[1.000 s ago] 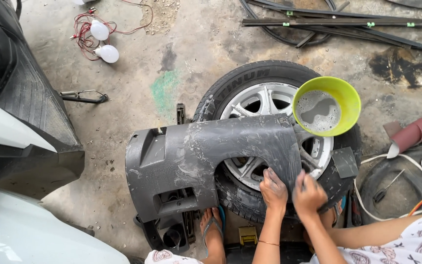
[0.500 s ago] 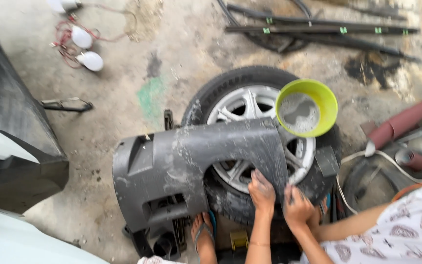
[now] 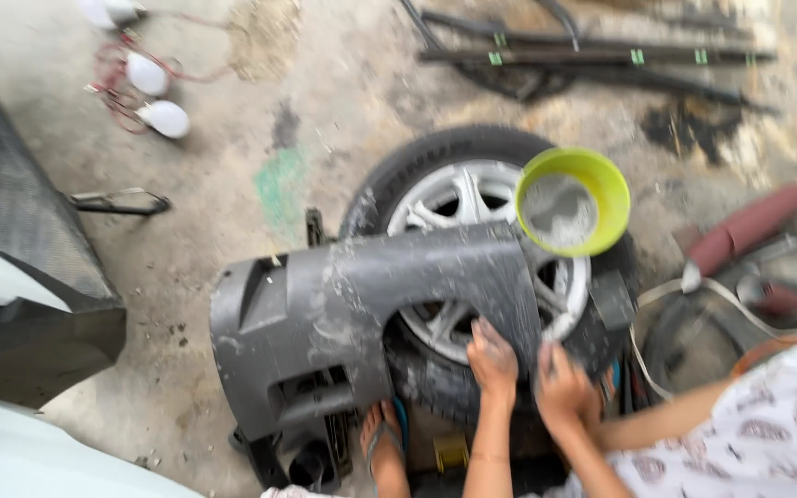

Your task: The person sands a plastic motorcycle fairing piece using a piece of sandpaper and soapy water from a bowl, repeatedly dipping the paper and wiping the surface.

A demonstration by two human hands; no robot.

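— Where have we got the dusty dark grey plastic body panel [image 3: 325, 323]?

— It lies across the black tyre with the silver alloy rim [image 3: 472, 277], which is flat on the stained concrete floor [image 3: 232, 240]. The panel's curved arch spans the wheel, and its boxy end hangs off towards our foot in a sandal [image 3: 382, 443].

— And our hands?

— Both sit on the narrow arm of the arch. Our left hand [image 3: 493, 358] is pressed flat on it, fingers together. Our right hand [image 3: 563, 385] is just beside it on the same strip; the picture is blurred, so we cannot tell whether its fingers curl round the edge or only rest on top.

— How would it handle?

— We judge it light for its bulk, stiff at the boxy end and springy along the thin arch. The powdery coat could make it slippery, so thick moulded edges look the safer hold.

— Anything close by?

— A lime-green plastic bowl [image 3: 572, 201] with grey contents rests on the rim, near the panel's upper edge.
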